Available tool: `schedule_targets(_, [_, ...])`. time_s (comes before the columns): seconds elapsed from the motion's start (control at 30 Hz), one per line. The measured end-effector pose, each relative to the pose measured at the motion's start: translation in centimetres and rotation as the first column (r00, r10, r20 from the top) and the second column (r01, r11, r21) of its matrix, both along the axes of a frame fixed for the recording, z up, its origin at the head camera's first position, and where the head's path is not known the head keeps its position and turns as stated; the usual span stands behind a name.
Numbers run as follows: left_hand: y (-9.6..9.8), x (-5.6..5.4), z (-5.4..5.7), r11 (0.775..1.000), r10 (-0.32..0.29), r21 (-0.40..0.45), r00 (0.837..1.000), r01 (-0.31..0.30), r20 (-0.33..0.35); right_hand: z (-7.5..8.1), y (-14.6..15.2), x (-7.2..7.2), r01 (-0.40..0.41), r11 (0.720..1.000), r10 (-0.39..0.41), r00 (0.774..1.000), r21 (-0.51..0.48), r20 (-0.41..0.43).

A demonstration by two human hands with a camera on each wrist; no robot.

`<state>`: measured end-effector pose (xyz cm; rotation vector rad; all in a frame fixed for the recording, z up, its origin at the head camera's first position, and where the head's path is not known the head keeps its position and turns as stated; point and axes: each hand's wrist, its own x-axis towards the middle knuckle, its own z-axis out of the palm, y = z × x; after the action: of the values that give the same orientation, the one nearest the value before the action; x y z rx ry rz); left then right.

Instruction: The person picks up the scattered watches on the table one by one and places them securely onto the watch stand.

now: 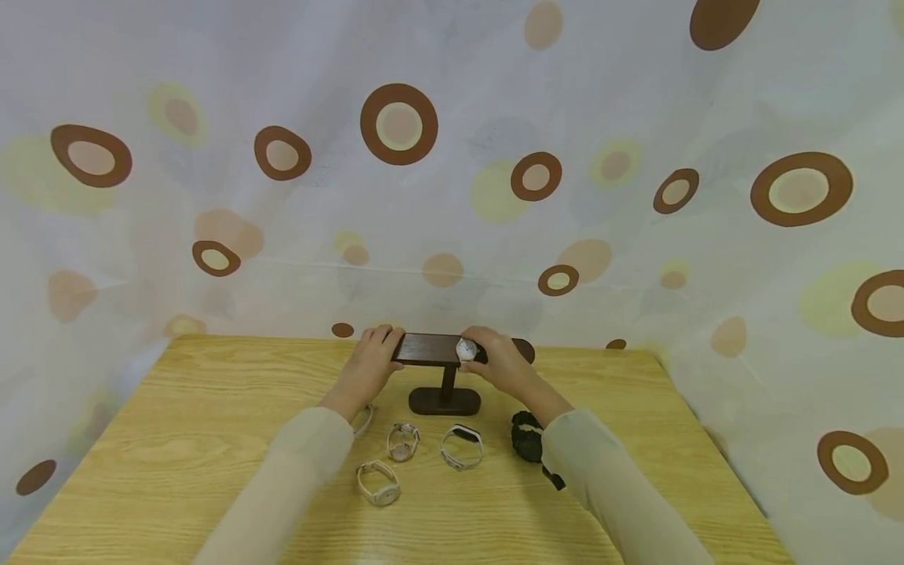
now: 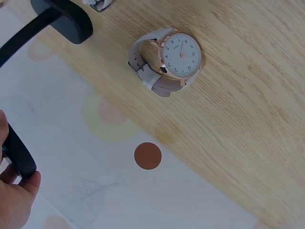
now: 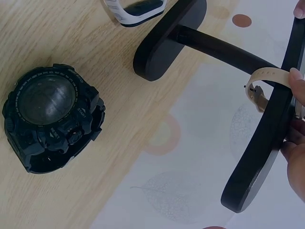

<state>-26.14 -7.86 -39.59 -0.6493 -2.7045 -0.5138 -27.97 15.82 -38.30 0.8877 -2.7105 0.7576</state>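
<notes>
A dark watch stand (image 1: 427, 350) with a T-shaped bar and oval foot stands at the back of the table. My left hand (image 1: 370, 366) grips the bar's left end; its thumb and fingers pinch that end in the left wrist view. On the bar, right of the middle, sits a watch with a white dial (image 1: 466, 350). My right hand (image 1: 503, 364) holds this watch between thumb and fingers at its case. Its beige strap (image 3: 268, 76) loops round the bar in the right wrist view, buckle hanging beneath. Part of the dial is hidden there by the fingers.
Before the stand lie a rose-gold watch (image 2: 182, 55), a small pinkish watch (image 1: 402, 450), a white fitness band (image 1: 461, 449) and a cream watch (image 1: 386, 494). A bulky black watch (image 3: 47, 100) lies near my right sleeve. A patterned cloth (image 1: 452, 196) hangs behind the wooden table (image 1: 212, 439).
</notes>
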Motion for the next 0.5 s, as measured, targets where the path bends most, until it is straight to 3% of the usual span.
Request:
schedule_targets(0.13, [0.03,0.00,-0.10,1.000,0.009,-0.005,1.000,-0.009,0.002,-0.16,-0.04,0.27,0.018,1.000,-0.018,1.000,0.012,-0.018])
schedule_targets(0.33, [0.16,0.09,0.23,0.999,0.027,0.019,0.997,-0.028,0.070,-0.17,0.13,0.69,0.029,1.000,-0.030,0.997,-0.009,-0.074])
schedule_targets(0.5, [0.27,0.11,0.35,0.998,0.035,0.051,0.998,-0.038,0.047,0.09,0.17,1.02,0.029,0.999,-0.032,0.987,-0.027,-0.160])
